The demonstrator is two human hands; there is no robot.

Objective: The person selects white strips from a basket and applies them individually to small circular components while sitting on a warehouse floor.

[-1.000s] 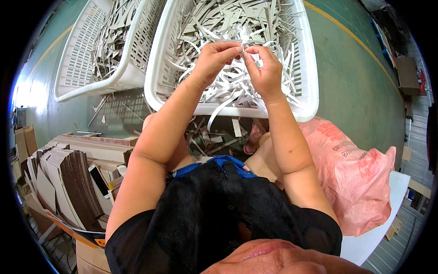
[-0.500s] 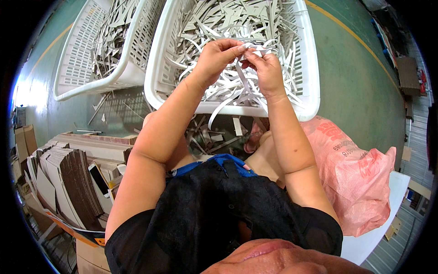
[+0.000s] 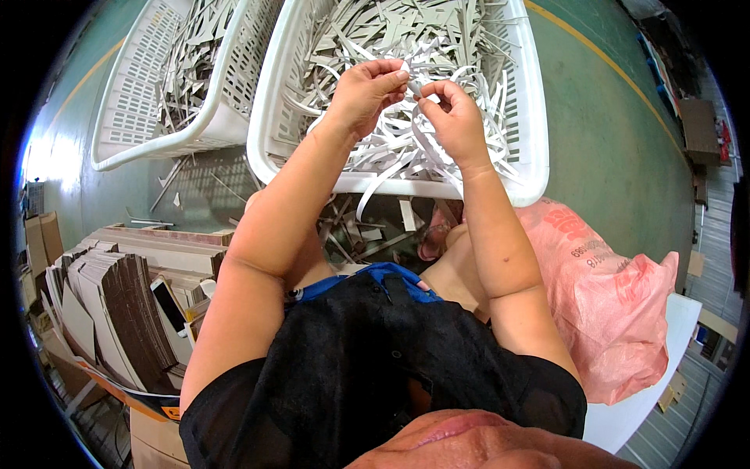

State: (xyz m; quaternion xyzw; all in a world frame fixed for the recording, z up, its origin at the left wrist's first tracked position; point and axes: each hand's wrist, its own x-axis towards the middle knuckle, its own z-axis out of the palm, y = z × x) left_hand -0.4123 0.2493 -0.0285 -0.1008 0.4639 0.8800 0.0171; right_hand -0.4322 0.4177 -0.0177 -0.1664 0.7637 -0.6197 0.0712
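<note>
head view, hands over basket: left hand (image 3: 366,92) and right hand (image 3: 453,117) raised close together, fingertips nearly meeting, each pinched shut on one pale paper strip (image 3: 412,87) held between them. strip sits at the fingertips, above the heap; the short visible span runs roughly left to right from hand to hand, its ends lost behind the fingers, so full length and true axis cannot be told. below: loose mass of white-grey paper strips (image 3: 406,148), curled, lying every way, one hanging over the near rim. container: white slotted plastic basket (image 3: 531,156), far edge cut off by the frame. beside it, to the left: second white basket (image 3: 133,109), also part cut off. outward: stacked cardboard (image 3: 117,305) lower left, pink plastic sack (image 3: 609,305) lower right, green floor (image 3: 609,117).
</note>
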